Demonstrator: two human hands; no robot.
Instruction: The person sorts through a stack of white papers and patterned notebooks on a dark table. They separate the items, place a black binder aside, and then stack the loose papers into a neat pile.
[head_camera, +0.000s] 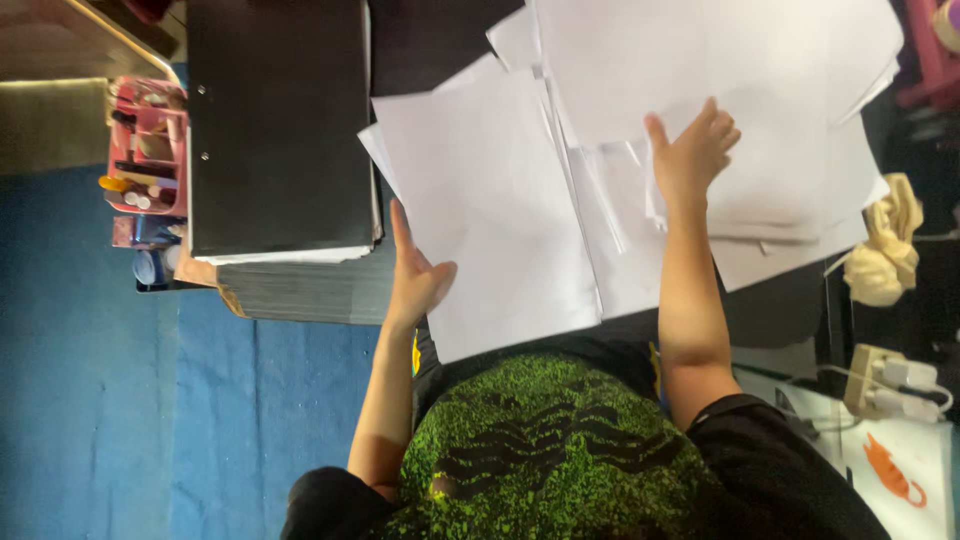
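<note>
Several loose white sheets lie spread over a dark surface. My left hand (415, 275) holds the near left edge of a large white sheet (490, 190), thumb on top and fingers along the edge. My right hand (690, 150) lies flat with fingers spread on a pile of white papers (780, 120) to the right, gripping nothing that I can see. More sheets (700, 50) overlap at the top. My green and black patterned shirt (550, 440) fills the lower middle.
A black binder (280, 120) lies on a thick stack at the left. Beside it stands a pink organiser (145, 150) with small bottles. Blue floor (100, 380) lies lower left. A beige cloth (885, 250), a power strip (890, 385) and an orange shape on white card (895, 470) sit at the right.
</note>
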